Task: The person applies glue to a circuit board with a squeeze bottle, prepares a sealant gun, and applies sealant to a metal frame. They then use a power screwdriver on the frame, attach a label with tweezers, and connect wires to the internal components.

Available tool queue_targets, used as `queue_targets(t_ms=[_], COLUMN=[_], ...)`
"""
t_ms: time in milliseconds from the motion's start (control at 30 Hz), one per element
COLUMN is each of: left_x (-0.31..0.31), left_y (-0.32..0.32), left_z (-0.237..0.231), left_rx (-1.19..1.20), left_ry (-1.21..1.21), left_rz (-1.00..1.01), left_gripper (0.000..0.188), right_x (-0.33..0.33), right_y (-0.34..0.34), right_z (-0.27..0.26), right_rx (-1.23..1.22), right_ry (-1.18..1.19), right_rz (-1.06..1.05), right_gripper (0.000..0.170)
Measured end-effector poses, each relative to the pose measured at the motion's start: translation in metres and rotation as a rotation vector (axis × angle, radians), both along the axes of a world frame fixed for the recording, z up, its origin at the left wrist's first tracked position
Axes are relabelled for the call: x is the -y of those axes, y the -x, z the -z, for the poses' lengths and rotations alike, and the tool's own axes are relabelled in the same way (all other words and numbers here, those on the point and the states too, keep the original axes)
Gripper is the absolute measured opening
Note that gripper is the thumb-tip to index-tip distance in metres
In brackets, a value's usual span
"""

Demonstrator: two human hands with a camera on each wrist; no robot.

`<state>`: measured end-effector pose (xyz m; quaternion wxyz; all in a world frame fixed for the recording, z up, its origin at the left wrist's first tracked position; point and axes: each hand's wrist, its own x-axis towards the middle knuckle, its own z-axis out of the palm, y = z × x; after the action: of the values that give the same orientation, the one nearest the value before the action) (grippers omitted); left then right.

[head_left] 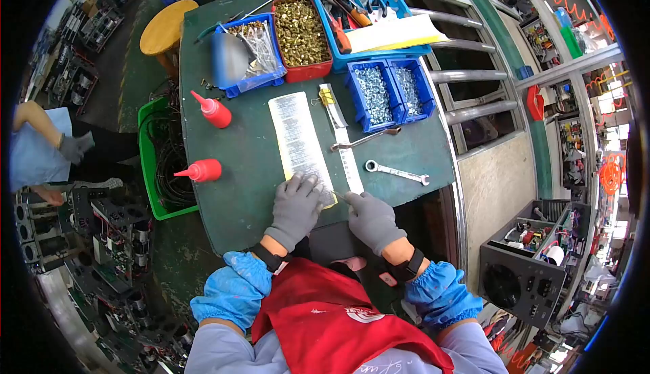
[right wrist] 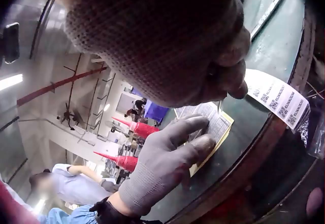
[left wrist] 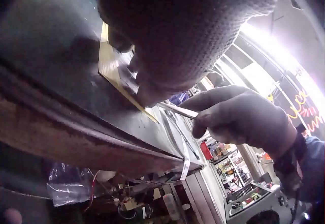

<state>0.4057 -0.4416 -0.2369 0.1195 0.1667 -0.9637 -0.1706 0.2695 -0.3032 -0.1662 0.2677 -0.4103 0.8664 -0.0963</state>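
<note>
A grey-gloved left hand [head_left: 296, 208] rests on the near end of a printed label sheet [head_left: 292, 130] with a yellow edge. Its fingers lie extended over the print, as the right wrist view also shows. Just right of that corner, the gloved right hand [head_left: 371, 220] pinches a slim metal tool [left wrist: 175, 110] between thumb and fingers. The tool points toward the sheet's near edge; its exact kind I cannot tell. Beside the right hand runs a narrow strip of white labels [head_left: 348, 167], whose printed codes show in the right wrist view and whose end curls over the table edge.
Two wrenches [head_left: 396, 171] lie right of the sheet, two red bottles [head_left: 204, 169] left. Behind stand blue bins of small metal parts [head_left: 374, 95], a red bin of brass fittings [head_left: 301, 32] and a blue tool tray [head_left: 399, 52]. A green crate [head_left: 145, 161] and another person [head_left: 44, 140] are at left.
</note>
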Motion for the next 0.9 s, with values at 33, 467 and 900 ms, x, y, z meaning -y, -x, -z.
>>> queue_targets(t_ms=[33,467,900], left_x=[0.001,0.004,0.008], left_y=[0.001,0.001,0.005], left_z=[-0.002,0.003,0.0], left_rx=[0.012,0.039,0.092], left_ry=[-0.009,-0.094,-0.185], left_rz=[0.0,-0.018,-0.075], left_gripper=[0.04,0.045,0.035], right_x=[0.0,-0.004,-0.005], right_y=[0.0,0.021,0.004], right_z=[0.001,0.021,0.013], right_rx=[-0.008,0.196,0.057], right_ry=[-0.009,0.158,0.163], right_rz=[-0.004,0.064,-0.049], right_gripper=[0.03,0.019,0.022])
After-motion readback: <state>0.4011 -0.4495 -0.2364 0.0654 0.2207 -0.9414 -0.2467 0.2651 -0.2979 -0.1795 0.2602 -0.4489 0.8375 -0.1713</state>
